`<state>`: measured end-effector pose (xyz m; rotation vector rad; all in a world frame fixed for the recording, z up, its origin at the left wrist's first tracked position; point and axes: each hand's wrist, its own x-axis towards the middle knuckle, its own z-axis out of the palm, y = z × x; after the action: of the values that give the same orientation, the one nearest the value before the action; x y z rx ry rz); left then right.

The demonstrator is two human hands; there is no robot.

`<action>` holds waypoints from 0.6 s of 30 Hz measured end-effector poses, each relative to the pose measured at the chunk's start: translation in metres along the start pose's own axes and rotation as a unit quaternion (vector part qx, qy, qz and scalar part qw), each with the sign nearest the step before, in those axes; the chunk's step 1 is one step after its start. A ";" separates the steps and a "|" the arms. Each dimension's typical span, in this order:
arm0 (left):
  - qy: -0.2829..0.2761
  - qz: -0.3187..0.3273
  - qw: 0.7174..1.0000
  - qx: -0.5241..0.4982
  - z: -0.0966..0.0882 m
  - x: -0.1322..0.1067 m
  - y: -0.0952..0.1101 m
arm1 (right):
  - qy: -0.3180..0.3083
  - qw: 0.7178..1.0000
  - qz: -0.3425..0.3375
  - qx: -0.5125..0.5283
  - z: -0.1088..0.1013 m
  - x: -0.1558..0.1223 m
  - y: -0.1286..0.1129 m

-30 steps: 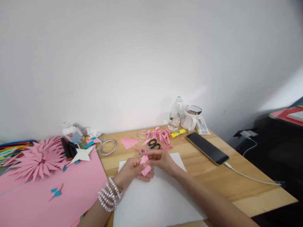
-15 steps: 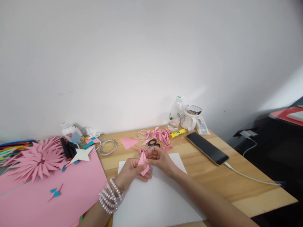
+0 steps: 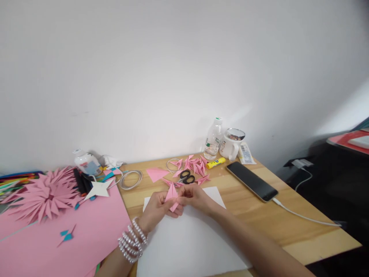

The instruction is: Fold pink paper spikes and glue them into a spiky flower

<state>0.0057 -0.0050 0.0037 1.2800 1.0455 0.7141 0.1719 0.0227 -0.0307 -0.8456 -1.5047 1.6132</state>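
Left hand [image 3: 158, 206] grips the paper [image 3: 172, 191], right hand [image 3: 196, 197] pinches its three-o'clock edge; uneven pull there could tear or misfold it.

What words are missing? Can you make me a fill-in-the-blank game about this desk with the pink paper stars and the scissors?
1. The folded paper between the left hand and the right hand is coloured ____.
2. The shiny beads are worn on the ____ wrist.
3. The white mug stands beside a clear plastic ____.
4. On the wooden desk, a white cable runs from the flat black ____.

Missing words: pink; left; bottle; phone.
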 end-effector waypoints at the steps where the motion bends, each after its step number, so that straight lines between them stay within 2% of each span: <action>1: -0.005 0.001 1.000 0.004 0.000 0.000 0.001 | -0.006 1.000 -0.002 0.012 0.001 0.000 -0.001; 7: -0.026 -0.022 0.999 -0.001 0.003 -0.001 0.000 | 0.038 0.998 -0.017 0.055 0.005 0.000 -0.002; 18: -0.048 -0.038 0.998 -0.011 0.006 0.000 -0.005 | 0.048 0.994 -0.023 0.095 0.009 -0.003 -0.009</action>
<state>0.0103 -0.0086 -0.0009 1.2371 0.9999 0.5987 0.1664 0.0161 -0.0215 -0.7666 -1.2724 1.6286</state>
